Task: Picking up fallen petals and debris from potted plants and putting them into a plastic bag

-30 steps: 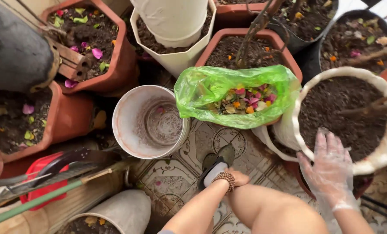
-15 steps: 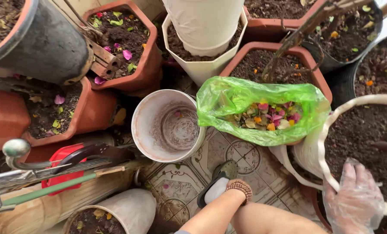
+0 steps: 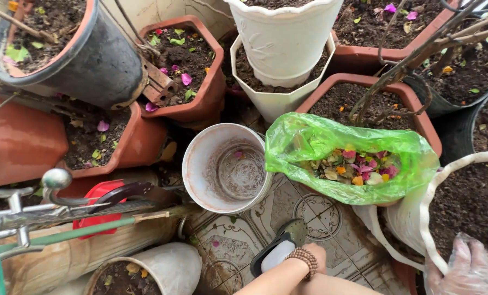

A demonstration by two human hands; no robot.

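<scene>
The left hand (image 3: pixel 316 257), a bead bracelet (image 3: pixel 304 259) on its wrist, is clenched around the handle of a small trowel (image 3: pixel 281 247). The trowel lies low over the tiled floor (image 3: pixel 238 240), its long axis slanting up and to the right, blade end toward the green bag (image 3: pixel 331 142) of petals and leaves; the empty white bucket (image 3: pixel 200 164) sits just up and to the left of it. The right hand (image 3: pixel 468 270), in a thin clear glove, rests at the rim of the big white pot (image 3: pixel 435 191) of soil — well apart from the trowel. Its fingers look loosely spread and hold nothing visible, though the frame edge cuts the hand off. Most of the trowel's handle is hidden under the left fingers.
</scene>
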